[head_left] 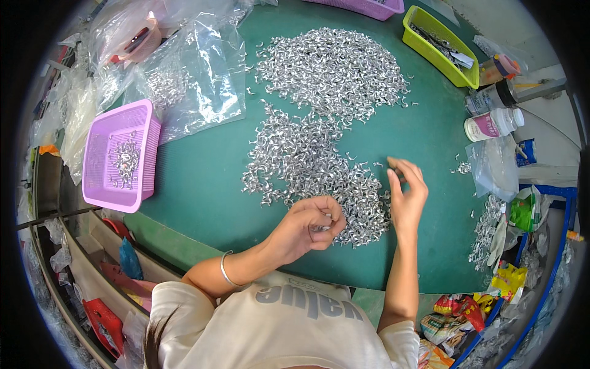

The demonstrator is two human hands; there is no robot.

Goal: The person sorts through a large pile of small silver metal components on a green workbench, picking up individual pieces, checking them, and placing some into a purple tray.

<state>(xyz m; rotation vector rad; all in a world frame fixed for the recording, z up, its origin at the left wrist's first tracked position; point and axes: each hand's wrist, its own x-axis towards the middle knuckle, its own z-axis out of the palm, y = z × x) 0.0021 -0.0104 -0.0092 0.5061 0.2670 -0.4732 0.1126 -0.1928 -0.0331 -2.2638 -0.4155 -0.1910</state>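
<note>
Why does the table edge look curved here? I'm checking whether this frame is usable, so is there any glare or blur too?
Head view: fisheye bends the green table edge toward the dark rim; light is even, shadows soft; glare on the clear plastic bags; the metal clips glint; both hands look sharp.

**Both hands raised, forearms entering from below**

The left hand [310, 224] is curled, its fingertips pinched together against the thumb, with the wrist bent inward and a thin bangle worn on the forearm. The right hand [407, 194] is held upright with the palm turned leftward, the fingers loosely spread and slightly bent at the tips.
</note>
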